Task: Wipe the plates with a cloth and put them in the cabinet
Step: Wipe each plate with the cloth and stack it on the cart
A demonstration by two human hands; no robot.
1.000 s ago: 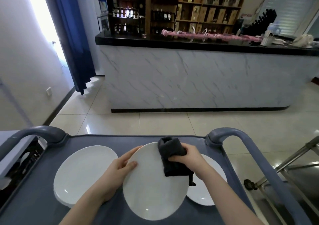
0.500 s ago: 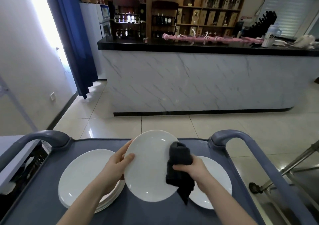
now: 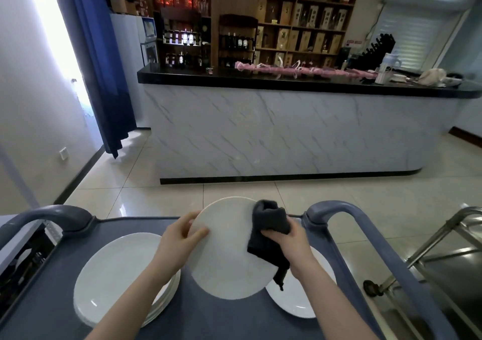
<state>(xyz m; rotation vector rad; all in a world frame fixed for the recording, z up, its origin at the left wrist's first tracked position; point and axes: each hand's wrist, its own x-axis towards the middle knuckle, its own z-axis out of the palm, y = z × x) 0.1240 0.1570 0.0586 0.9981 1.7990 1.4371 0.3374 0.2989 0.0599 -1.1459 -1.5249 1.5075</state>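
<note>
Below, a stack (image 3: 114, 274) and lone plate (image 3: 300, 303) flank the raised plate (image 3: 229, 256) gripped by left hand (image 3: 177, 245); right hand (image 3: 294, 245) clutches cloth (image 3: 271, 227).

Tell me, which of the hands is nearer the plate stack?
Left. The left hand grips the raised plate just beside the stack; the right hand, gripping the cloth, is beyond that plate.

Held up and tilted toward camera: white round plate (image 3: 227, 258), plain, gripped at left rim by left hand (image 3: 177, 245). Pressed against its right edge: dark grey cloth (image 3: 271, 224), bunched in right hand (image 3: 294, 245), one end dangling. Lying flat at left: stack of white plates (image 3: 117, 274). Flat at right, partly hidden: single white plate (image 3: 300, 303).
</note>
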